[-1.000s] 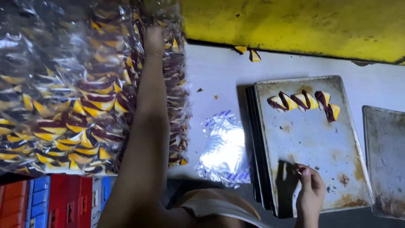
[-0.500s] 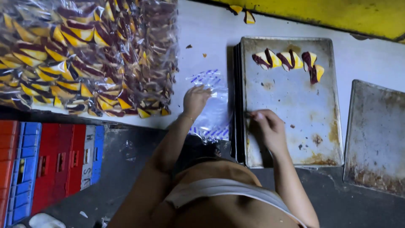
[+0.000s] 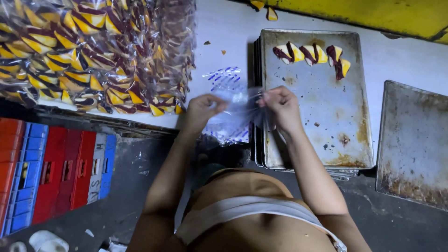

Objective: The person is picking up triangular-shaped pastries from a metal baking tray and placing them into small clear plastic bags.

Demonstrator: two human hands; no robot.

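- Both hands meet just above the table's near edge, each pinching one side of a clear plastic bag [image 3: 242,103] stretched between them.
- Left hand [image 3: 201,110] sits at the bag's 9 o'clock side, fingers curled tight on the film.
- Right hand [image 3: 281,105] sits at the bag's 3 o'clock side, closed on the other edge, overlapping the near left corner of the top baking tray [image 3: 317,140].
- Under the held bag lies a stack of empty clear bags with blue print [image 3: 227,79] on the white table [image 3: 224,32]; whether the held bag touches the stack cannot be told.
- Top baking tray, metal and stained brown, rests on a stack of like trays; it holds three twisted yellow-and-dark-purple pastries [image 3: 311,55] in a row at its 12 o'clock end, the rest of its floor bare apart from crumbs.
- At 3 o'clock of that stack lies a second, rust-stained tray [image 3: 415,140], apart from it.
- At 10 o'clock of the hands lies a big heap of bagged pastries [image 3: 93,51] of the same colours, each wrapped in clear film.
- Two loose pastry pieces [image 3: 264,8] lie at 12 o'clock by a yellow wall [image 3: 373,14].
- Below the table edge at 8 o'clock stand red and blue plastic crates [image 3: 51,172] on the dark floor.
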